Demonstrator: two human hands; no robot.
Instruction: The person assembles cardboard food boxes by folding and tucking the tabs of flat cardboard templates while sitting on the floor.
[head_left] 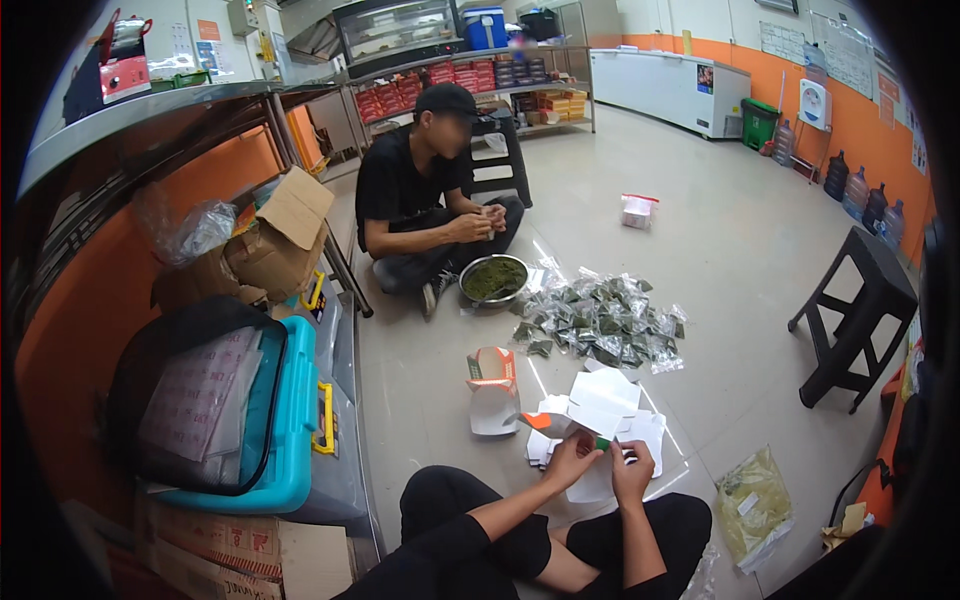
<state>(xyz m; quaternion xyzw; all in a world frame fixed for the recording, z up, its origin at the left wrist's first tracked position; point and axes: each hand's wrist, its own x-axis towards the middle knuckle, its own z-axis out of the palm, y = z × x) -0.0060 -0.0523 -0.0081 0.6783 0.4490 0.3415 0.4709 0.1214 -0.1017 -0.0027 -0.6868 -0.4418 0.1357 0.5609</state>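
In front of my crossed legs, my left hand (571, 462) and my right hand (632, 471) hold a partly folded paper carton (604, 402). It is white inside, with orange and green on the outer side. The fingers of both hands close on its near edge, close to each other. Beneath it lie several flat white carton sheets (648, 432) on the floor. To the left stands a folded orange and white carton (494, 395), its top open. Beyond the sheets spreads a pile of small clear packets (600, 318) with green contents.
A co-worker (425, 190) sits cross-legged beside a metal bowl (494, 281) of green crumbly stuff, hands together. A clear bag (755, 508) with yellowish-green contents lies right of my knee. A black stool (860, 310) stands farther right; a turquoise-lidded bin (290, 430) is at left.
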